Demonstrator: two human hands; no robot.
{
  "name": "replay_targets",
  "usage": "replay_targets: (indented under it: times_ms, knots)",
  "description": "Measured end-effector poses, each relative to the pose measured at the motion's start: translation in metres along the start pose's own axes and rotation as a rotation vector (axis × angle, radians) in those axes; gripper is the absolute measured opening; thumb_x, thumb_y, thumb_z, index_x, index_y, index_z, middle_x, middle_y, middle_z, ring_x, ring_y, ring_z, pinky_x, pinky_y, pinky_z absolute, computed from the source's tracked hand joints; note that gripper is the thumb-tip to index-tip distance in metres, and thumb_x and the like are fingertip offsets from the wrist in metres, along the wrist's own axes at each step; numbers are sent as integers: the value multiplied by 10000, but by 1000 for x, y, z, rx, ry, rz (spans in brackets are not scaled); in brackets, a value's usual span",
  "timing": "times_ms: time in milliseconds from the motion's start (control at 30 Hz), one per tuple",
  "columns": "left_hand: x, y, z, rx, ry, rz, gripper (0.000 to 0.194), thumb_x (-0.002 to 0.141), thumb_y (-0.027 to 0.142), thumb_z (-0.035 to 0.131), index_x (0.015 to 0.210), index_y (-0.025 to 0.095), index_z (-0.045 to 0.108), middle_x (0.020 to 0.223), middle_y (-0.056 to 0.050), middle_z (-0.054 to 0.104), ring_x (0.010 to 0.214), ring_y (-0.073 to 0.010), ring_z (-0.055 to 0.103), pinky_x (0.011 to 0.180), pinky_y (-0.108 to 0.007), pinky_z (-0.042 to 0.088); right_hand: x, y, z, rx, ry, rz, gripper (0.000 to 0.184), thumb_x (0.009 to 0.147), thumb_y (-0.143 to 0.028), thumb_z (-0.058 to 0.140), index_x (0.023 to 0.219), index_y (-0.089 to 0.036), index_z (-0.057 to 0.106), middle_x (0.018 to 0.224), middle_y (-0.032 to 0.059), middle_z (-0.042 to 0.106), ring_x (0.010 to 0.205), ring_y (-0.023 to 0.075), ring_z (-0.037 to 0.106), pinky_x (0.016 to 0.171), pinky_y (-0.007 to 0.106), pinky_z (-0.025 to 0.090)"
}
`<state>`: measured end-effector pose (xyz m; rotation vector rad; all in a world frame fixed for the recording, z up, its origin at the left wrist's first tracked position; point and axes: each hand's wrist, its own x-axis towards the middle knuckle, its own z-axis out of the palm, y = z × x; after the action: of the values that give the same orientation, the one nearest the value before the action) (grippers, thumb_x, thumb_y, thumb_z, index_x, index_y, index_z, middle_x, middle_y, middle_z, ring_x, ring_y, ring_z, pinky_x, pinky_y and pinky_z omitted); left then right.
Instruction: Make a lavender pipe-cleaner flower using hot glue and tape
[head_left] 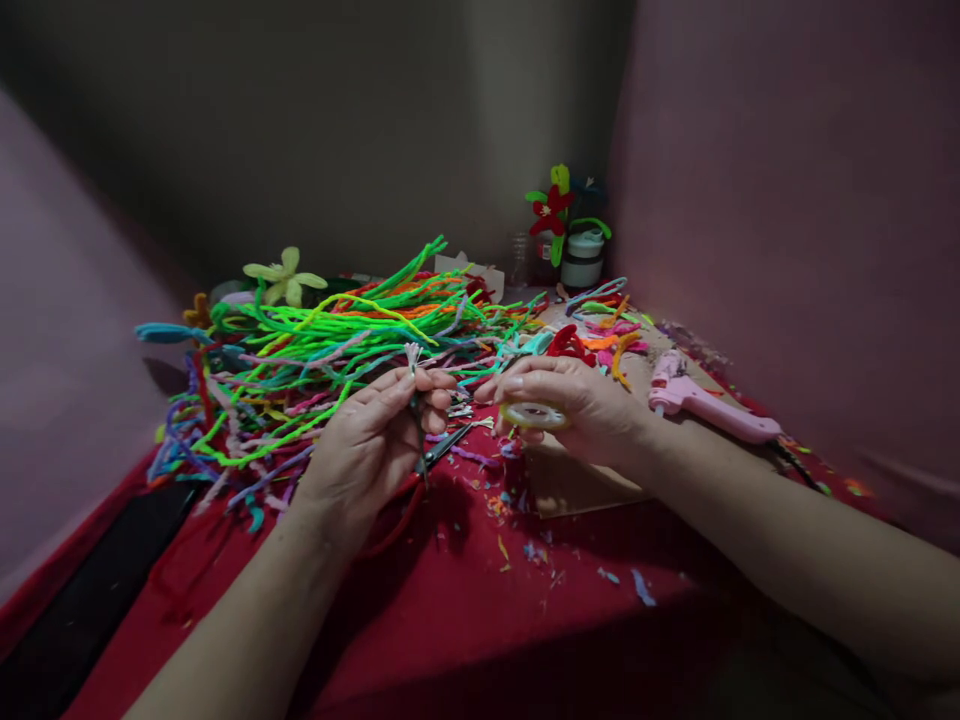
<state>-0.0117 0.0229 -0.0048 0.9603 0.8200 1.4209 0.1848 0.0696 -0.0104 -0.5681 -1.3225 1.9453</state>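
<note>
Between thumb and fingers, my left hand (375, 430) pinches a small bunch of white-tipped flower stamens (413, 355), held upright. A thin dark stem runs down from the pinch. To its right, my right hand (585, 405) is closed around a roll of yellowish tape (534, 414), its ring facing me. The hands are a short way apart; I cannot make out whether tape runs between them. Below and behind my left hand lie scissors (446, 448), their handles partly hidden. Another small pale stamen bunch (482, 424) lies by the blades.
A large heap of coloured pipe cleaners (352, 330) covers the back left. A pink glue gun (712, 405) lies at right, near a brown card (577, 480). Scraps dot the red cloth (480, 580). A red fuzzy flower (551, 210) stands at the back by a lidded jar (583, 258).
</note>
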Motion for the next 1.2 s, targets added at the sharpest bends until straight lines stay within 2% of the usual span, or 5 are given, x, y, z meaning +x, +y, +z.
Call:
replay_targets:
  times_ms: [200,600,800,933,1200]
  knots:
    - [-6,-7,11,53,-76,-72,174,835,120,507,833,81,676,793,-74,657,587,-85,589,552,-157,500,1,6,5,-1,5,88,99,687,-265,673,690,-166,667,632,-3,595,509,75,460,472,211,329]
    - [-3,-3,4,42,-50,-106,191,846,122,498,861,75,682,787,-71,664,592,-76,602,571,-140,506,2,6,3,-47,118,65,87,668,-232,637,679,-160,685,658,11,606,532,87,460,460,222,272]
    - [-7,-7,11,39,-68,-107,180,834,110,506,815,75,682,785,-79,679,567,-91,616,559,-162,513,3,9,4,-64,92,96,87,663,-229,656,680,-156,698,668,23,629,569,98,497,515,233,336]
    - [-7,-7,10,37,-66,-124,171,831,120,515,815,77,680,723,-73,671,555,-94,615,554,-157,508,3,11,4,-56,158,73,67,635,-206,683,649,-143,702,701,32,654,639,105,544,570,229,369]
    - [-5,-4,8,14,-42,-162,189,820,103,511,836,47,690,724,-79,663,556,-83,603,536,-140,511,2,7,2,-76,218,67,97,601,-249,689,653,-169,705,677,13,626,618,104,521,530,227,330]
